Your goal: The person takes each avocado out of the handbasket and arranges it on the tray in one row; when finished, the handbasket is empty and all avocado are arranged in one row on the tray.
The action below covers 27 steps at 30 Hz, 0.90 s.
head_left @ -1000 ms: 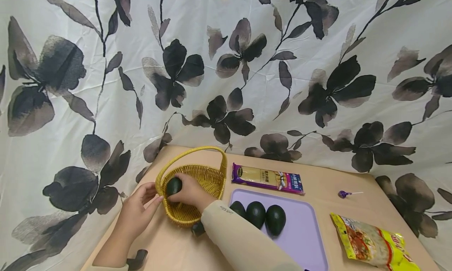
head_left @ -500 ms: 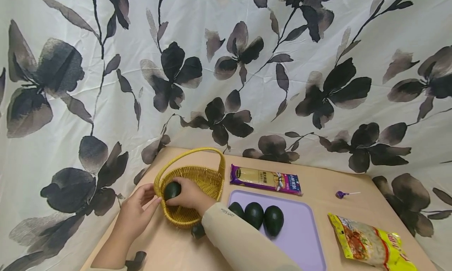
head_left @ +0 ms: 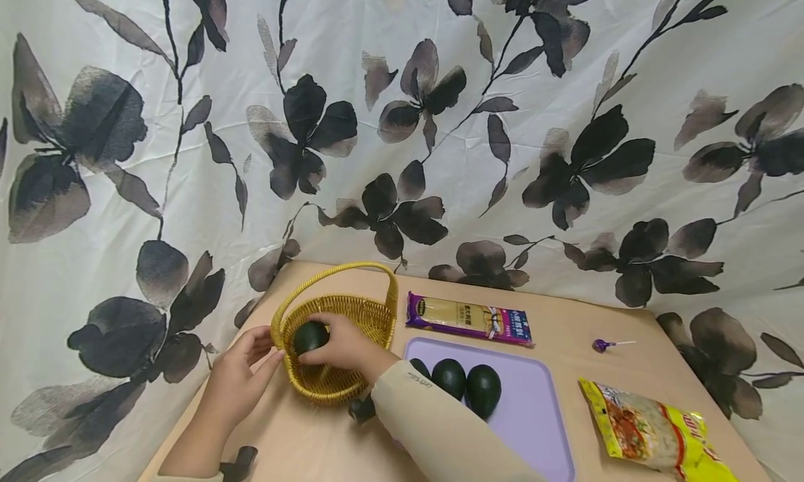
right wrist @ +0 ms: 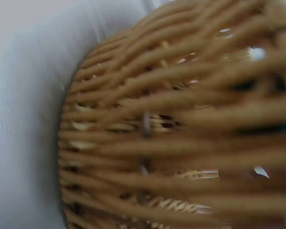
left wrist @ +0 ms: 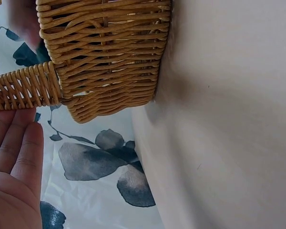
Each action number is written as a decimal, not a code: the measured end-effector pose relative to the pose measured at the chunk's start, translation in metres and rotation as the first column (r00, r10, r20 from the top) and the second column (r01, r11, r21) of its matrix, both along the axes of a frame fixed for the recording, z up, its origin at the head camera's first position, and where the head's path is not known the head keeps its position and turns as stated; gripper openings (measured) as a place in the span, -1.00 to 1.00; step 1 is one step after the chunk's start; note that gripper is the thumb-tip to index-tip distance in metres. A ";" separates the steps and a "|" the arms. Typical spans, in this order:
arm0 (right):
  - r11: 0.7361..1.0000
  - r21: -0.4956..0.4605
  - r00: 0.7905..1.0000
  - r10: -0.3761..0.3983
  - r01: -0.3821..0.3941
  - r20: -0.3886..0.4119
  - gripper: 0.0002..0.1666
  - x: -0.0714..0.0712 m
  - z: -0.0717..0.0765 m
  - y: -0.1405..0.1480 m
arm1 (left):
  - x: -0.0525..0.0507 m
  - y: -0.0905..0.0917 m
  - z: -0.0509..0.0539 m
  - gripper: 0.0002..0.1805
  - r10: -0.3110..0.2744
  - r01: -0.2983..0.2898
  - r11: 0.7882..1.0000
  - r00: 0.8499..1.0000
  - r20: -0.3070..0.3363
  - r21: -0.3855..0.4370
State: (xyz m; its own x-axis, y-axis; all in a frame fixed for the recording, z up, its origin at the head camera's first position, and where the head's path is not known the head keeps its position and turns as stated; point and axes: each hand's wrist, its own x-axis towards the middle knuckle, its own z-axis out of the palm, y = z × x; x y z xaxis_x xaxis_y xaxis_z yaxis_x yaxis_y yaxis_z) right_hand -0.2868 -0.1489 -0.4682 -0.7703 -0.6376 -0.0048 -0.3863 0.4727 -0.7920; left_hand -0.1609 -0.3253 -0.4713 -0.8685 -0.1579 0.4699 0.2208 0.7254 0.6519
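Note:
A yellow wicker basket (head_left: 377,314) with an arched handle stands at the left of the table. My left hand (head_left: 235,384) holds its left side where the handle meets the rim; in the left wrist view my fingers (left wrist: 28,157) lie nearly straight against the handle (left wrist: 26,86). Reaching inside the basket, my right hand (head_left: 345,342) grips a dark green avocado (head_left: 310,337) with fingers and thumb. The right wrist view shows mostly blurred basket weave (right wrist: 148,143), and the hand is hardly visible there. More avocados (head_left: 484,391) sit on a lilac tray, one partly hidden by my right sleeve.
The lilac tray (head_left: 540,419) is right of the basket. A purple pasta packet (head_left: 469,319) lies behind it. Farther right are a lollipop (head_left: 603,345) and a yellow-ended food bag (head_left: 653,430). A floral cloth (head_left: 402,154) hangs behind the table.
My right hand and the avocado have shifted slightly to the right inside the basket. The left hand keeps its place on the basket. The head view has drifted a little.

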 end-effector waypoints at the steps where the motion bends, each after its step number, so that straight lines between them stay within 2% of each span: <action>1: 1.000 -0.010 1.000 -0.004 0.004 0.000 -0.07 0.000 0.002 0.002 | 0.000 0.000 0.000 -0.55 0.001 -0.001 1.000 1.000 0.001 0.000; 6: 0.997 -0.063 0.999 -0.033 0.034 0.010 -0.09 0.001 0.010 0.016 | 0.000 -0.002 -0.001 -0.55 0.007 -0.007 1.000 1.000 0.008 -0.016; 13: 0.981 -0.186 0.995 -0.037 0.054 0.093 -0.08 0.004 0.020 0.041 | 0.000 -0.002 -0.001 -0.54 0.001 -0.001 1.000 1.000 0.016 -0.009; 21: 0.972 -0.227 0.993 -0.042 0.065 0.107 -0.06 0.003 0.022 0.060 | -0.001 -0.001 -0.002 -0.55 0.017 -0.017 1.000 1.000 0.006 -0.015; 27: 0.963 -0.256 0.990 -0.050 0.082 0.128 -0.09 0.007 0.029 0.073 | -0.002 0.000 -0.002 -0.55 0.009 -0.009 1.000 1.000 0.011 -0.013</action>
